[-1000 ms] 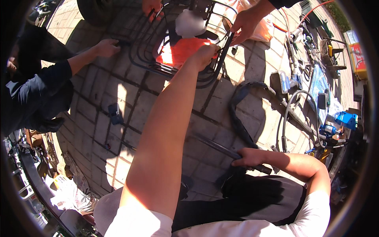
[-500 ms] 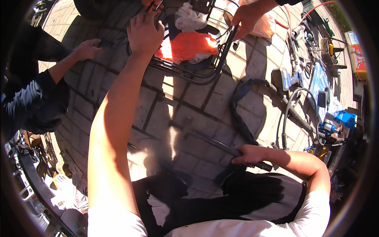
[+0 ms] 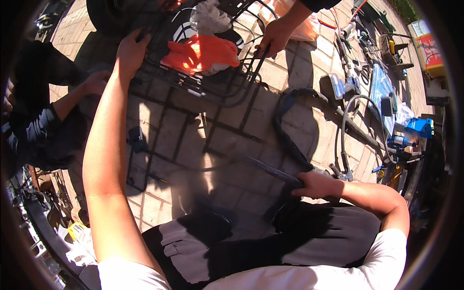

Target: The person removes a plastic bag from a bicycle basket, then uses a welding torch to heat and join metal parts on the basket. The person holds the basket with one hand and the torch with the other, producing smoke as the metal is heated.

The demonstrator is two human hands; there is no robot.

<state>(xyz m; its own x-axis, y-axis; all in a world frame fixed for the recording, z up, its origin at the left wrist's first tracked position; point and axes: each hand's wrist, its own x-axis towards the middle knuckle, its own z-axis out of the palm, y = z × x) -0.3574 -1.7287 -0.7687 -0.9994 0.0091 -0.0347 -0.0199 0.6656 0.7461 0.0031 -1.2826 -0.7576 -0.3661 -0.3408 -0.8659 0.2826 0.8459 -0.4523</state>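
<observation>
My left hand [image 3: 129,52] reaches far forward and grips the left rim of a black wire basket [image 3: 218,92] lying on the paved ground. Inside the basket sit an orange plastic bag [image 3: 200,53] and a white crumpled bag [image 3: 209,17]. My right hand [image 3: 314,185] stays low near my knee, closed around a long dark metal rod [image 3: 268,169] that slants up to the left. A black rubber tube [image 3: 290,130] curls on the bricks just beyond that hand.
Another person's hand [image 3: 274,36] holds the basket's right rim. A second person in dark sleeves [image 3: 46,125] crouches at the left. Tools, a blue box [image 3: 418,126], cables and a hose [image 3: 345,130] lie scattered at the right. A tyre [image 3: 111,17] is at the top.
My left arm has swung leftward, from the basket's middle to its left rim. The right hand still holds the rod in place.
</observation>
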